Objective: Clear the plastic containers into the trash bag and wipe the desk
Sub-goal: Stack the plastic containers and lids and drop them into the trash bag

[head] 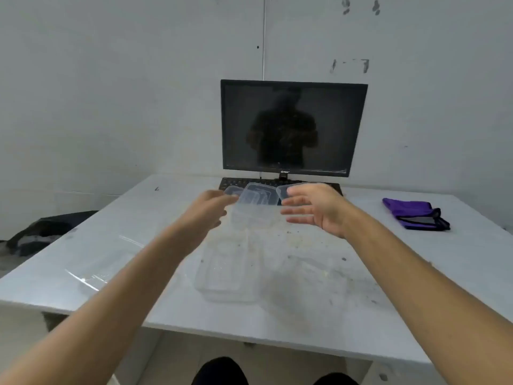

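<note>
Several clear plastic containers and lids lie on the white desk. A stack of lids rests against the keyboard, a tall container stands between my hands, and a flat container lies nearer me. My left hand is at the left side of the tall container with fingers curled, blurred. My right hand is spread at its right side, fingers apart, touching a lid's edge. A black trash bag sits on the floor at the desk's left. Crumbs and stains cover the desk's middle.
A dark monitor and black keyboard stand at the back of the desk against the wall. A purple cloth lies at the right. A clear plastic sheet lies at the left front. My shoes show below the desk edge.
</note>
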### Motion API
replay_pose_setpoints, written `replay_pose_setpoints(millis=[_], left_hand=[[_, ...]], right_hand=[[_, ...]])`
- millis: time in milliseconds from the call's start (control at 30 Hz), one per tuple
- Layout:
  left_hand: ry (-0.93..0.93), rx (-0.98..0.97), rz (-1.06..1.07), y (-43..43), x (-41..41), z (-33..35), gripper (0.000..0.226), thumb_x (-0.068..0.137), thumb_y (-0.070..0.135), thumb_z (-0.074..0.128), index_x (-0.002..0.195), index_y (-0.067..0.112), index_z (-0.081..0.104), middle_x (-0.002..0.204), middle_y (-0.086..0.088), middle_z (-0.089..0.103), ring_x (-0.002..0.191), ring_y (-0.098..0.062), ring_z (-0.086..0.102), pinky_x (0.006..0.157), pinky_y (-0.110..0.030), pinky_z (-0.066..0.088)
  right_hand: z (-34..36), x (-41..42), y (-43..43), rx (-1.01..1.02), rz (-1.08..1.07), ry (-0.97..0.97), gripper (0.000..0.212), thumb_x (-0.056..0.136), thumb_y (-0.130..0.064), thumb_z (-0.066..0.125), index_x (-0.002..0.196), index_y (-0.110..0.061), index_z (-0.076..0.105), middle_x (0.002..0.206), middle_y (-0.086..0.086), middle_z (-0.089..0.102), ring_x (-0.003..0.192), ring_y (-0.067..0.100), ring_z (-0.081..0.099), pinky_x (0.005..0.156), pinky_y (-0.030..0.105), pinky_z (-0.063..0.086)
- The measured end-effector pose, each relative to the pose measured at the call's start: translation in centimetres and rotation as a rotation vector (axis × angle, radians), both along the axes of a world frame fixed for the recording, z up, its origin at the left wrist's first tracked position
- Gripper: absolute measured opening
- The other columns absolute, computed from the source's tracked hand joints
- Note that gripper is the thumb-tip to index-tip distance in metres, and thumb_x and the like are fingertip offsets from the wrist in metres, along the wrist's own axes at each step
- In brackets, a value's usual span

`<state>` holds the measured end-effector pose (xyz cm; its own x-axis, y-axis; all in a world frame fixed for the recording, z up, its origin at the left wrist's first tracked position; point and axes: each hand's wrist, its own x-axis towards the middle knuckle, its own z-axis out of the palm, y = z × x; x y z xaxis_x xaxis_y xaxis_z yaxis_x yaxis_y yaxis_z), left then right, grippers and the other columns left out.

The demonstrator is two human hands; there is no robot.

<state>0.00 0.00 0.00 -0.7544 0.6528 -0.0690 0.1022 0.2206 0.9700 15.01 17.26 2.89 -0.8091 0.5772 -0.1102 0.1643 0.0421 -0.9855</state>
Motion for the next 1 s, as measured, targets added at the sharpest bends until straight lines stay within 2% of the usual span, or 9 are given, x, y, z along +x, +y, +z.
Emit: replay_pose_setpoints(millis=[167,267,367,467,600,733,800,933,1000], left_hand=[[0.021,-0.167,0.091,-2.3,-0.8,-3.7,0.076,0.092,0.036,0.066,0.154,0.009,0.031,0.150,-0.014,0.046,0.136,-0.029,0.046,0.113,-0.043,0.038],[0.124,-0.318,0.093,-3.0,-0.9,-4.3,0.070,0.095,0.030,0.063,0.151,0.003,0.031,0.142,-0.015,0.048,0.122,-0.027,0.051,0.098,-0.033,0.041],[0.167,-0.462,0.057,-3.3,-1.0,-5.1,0.066,0.095,0.032,0.060,0.147,0.000,0.034,0.144,-0.016,0.048,0.113,-0.026,0.049,0.088,-0.030,0.037],[0.113,-0.501,0.049,-3.7,-1.3,-6.2,0.074,0.091,0.041,0.063,0.148,0.004,0.034,0.148,-0.015,0.045,0.121,-0.031,0.053,0.101,-0.038,0.047],[0.013,-0.436,0.056,-4.0,-1.1,-6.8,0.072,0.089,0.042,0.066,0.145,0.006,0.039,0.138,-0.009,0.050,0.115,-0.028,0.058,0.096,-0.044,0.055],[-0.126,-0.273,0.054,-3.8,-0.4,-6.5,0.045,0.097,0.045,0.058,0.125,0.010,0.055,0.122,-0.010,0.060,0.099,-0.021,0.064,0.087,-0.040,0.059],[-0.257,-0.146,0.085,-3.6,-0.1,-6.5,0.051,0.098,0.049,0.053,0.129,0.007,0.054,0.116,-0.012,0.060,0.099,-0.024,0.064,0.084,-0.041,0.058],[-0.626,0.094,0.064,-2.9,0.4,-6.9,0.062,0.099,0.055,0.047,0.127,0.001,0.058,0.131,-0.022,0.058,0.104,-0.035,0.070,0.073,-0.041,0.061],[-0.759,0.187,0.003,-2.7,0.7,-7.5,0.068,0.096,0.059,0.048,0.129,0.001,0.058,0.133,-0.022,0.059,0.109,-0.037,0.071,0.075,-0.043,0.063]], right_hand=[[-2.9,-2.6,-3.2,0.077,0.141,-0.282,0.043,0.101,-0.016,0.055,0.140,0.001,0.049,0.125,0.025,0.061,0.086,0.033,0.077,0.068,0.039,0.064],[-4.3,-4.1,-4.4,0.132,0.200,-0.398,0.050,0.099,-0.020,0.058,0.143,-0.001,0.045,0.132,0.025,0.055,0.074,0.028,0.077,0.059,0.036,0.063],[-5.5,-5.1,-5.0,0.145,0.187,-0.440,0.050,0.098,-0.020,0.059,0.141,0.002,0.046,0.121,0.024,0.059,0.061,0.023,0.075,0.050,0.031,0.059],[-6.5,-5.6,-5.2,0.111,0.166,-0.423,0.043,0.097,-0.018,0.058,0.133,0.005,0.051,0.103,0.023,0.065,0.059,0.021,0.073,0.049,0.028,0.057],[-7.3,-5.3,-5.1,0.143,0.113,-0.403,0.026,0.095,-0.015,0.060,0.111,0.005,0.063,0.084,0.015,0.068,0.059,0.020,0.067,0.048,0.024,0.054],[-6.7,-4.0,-4.4,0.160,0.055,-0.348,0.022,0.092,-0.006,0.057,0.104,0.008,0.068,0.072,0.012,0.062,0.054,0.017,0.062,0.046,0.024,0.053],[-6.2,-3.2,-3.9,0.151,0.040,-0.317,0.021,0.092,-0.003,0.056,0.104,0.010,0.068,0.070,0.012,0.059,0.052,0.018,0.060,0.046,0.025,0.053],[-5.7,-2.1,-3.0,0.158,0.018,-0.266,0.015,0.094,-0.002,0.053,0.091,0.005,0.066,0.072,0.011,0.054,0.053,0.017,0.058,0.047,0.025,0.053],[-5.6,-1.8,-2.4,0.176,-0.003,-0.240,0.015,0.095,-0.002,0.052,0.086,0.000,0.063,0.072,0.011,0.053,0.054,0.017,0.057,0.047,0.024,0.053]])
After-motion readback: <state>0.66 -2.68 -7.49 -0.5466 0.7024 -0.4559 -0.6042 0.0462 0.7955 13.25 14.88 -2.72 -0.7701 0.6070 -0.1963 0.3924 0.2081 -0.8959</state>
